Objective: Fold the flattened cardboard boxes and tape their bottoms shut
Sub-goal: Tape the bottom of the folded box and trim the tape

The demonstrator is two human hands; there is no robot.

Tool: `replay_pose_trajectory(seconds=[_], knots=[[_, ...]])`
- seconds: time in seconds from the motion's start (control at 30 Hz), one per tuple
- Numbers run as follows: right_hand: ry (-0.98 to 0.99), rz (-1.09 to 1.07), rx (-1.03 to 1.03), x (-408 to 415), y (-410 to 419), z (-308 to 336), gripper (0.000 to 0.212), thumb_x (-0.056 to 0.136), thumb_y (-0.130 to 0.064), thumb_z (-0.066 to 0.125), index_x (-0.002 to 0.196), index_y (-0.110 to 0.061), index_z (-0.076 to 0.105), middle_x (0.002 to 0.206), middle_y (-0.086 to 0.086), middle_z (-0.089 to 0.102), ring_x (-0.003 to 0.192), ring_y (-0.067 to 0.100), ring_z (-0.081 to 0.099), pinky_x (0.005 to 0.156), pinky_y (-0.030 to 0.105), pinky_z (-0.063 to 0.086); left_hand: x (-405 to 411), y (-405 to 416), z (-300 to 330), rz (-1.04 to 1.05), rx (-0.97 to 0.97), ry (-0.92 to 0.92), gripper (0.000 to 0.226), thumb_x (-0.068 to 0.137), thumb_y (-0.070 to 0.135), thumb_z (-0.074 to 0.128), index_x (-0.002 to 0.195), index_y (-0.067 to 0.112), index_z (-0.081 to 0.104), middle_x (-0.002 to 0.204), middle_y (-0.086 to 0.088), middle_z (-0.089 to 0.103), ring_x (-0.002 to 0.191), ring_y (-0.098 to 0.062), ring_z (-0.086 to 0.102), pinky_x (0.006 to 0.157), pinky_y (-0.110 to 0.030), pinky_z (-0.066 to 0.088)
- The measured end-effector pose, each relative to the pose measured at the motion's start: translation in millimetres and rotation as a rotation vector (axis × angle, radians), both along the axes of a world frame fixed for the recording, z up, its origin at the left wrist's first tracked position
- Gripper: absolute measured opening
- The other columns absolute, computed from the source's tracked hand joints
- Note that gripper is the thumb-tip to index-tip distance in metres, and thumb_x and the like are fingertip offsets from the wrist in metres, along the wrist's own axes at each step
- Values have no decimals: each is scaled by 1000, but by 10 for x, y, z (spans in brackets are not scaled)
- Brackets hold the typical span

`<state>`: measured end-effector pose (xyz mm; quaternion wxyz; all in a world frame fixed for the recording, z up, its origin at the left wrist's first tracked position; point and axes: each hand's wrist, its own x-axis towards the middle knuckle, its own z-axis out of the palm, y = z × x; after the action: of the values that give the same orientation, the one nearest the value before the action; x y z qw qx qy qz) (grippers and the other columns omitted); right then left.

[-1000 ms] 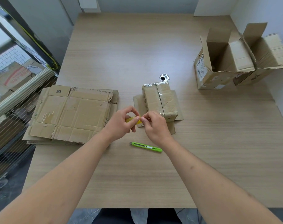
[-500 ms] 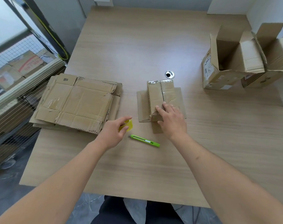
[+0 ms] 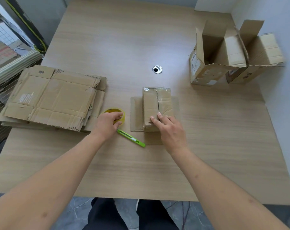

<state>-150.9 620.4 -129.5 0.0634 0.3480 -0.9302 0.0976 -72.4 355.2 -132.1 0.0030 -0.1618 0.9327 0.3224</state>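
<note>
Nearest on the table [image 3: 223, 146] lies a green utility knife [image 3: 131, 138], untouched, slanting from far-left to near-right in the gap between the two hands. Just beyond it, the left hand [image 3: 107, 123] sits on a yellow roll of clear tape [image 3: 115, 115], fingers curled over its near rim. The right hand [image 3: 170, 128] is on the upturned cardboard box [image 3: 157, 105], fingertips [image 3: 155, 119] pressing flat at the near end of the bottom seam, not gripping. That box stands bottom-up on its splayed-out flaps, long axis running near to far, seam down the middle; shiny tape shows at its far end. The hands are apart, tape roll left of the box and just beside it. My read: the near end of the seam needs taping next, and the left hand has the roll right there. Left, a stack of flattened cardboard boxes [image 3: 53, 97] waits. Further back, a metal cable grommet [image 3: 157, 69]. Far right, two folded boxes [image 3: 223, 60] lie on their sides, open mouths facing up-scene; nothing visible inside.
</note>
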Motion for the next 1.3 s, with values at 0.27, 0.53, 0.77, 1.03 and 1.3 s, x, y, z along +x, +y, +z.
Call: replay_pose_trajectory(seconds=[0.27,0.53,0.77,1.03,1.3], knots=[[52,-28,-119,82,77,-181,53,81,-2,70,127,-28,71,131,3,68,104,30,65,86,41,53,-120,34,-142,-97,-48,120,44,77,3,87,119,7,76,116,-12,74,107,-32,71,96,-34,50],[25,-37,-184,74,75,-185,52,80,-9,67,128,-28,71,130,-1,69,104,29,66,88,43,54,-298,497,40,-493,-4,314,47,89,52,70,120,18,78,144,-5,62,132,-25,61,105,-36,52],[4,-7,-252,-20,158,-78,42,83,-13,63,123,-19,72,123,-5,72,100,23,66,85,38,55,-315,684,-112,-612,-280,516,15,93,15,65,89,10,79,122,-7,76,115,-26,73,77,-41,65],[12,-11,-270,-103,471,-24,7,85,-11,78,83,-17,75,83,-1,63,73,27,59,50,33,49,-275,709,-180,-625,-305,529,38,87,-5,79,119,15,80,129,-15,72,118,-36,70,89,-47,63],[-56,61,-300,-188,553,-36,10,92,-22,70,85,-17,72,82,-3,58,73,16,53,58,26,41,-272,634,-181,-698,-229,507,36,100,11,51,125,14,77,138,-11,67,129,-31,63,104,-38,54]])
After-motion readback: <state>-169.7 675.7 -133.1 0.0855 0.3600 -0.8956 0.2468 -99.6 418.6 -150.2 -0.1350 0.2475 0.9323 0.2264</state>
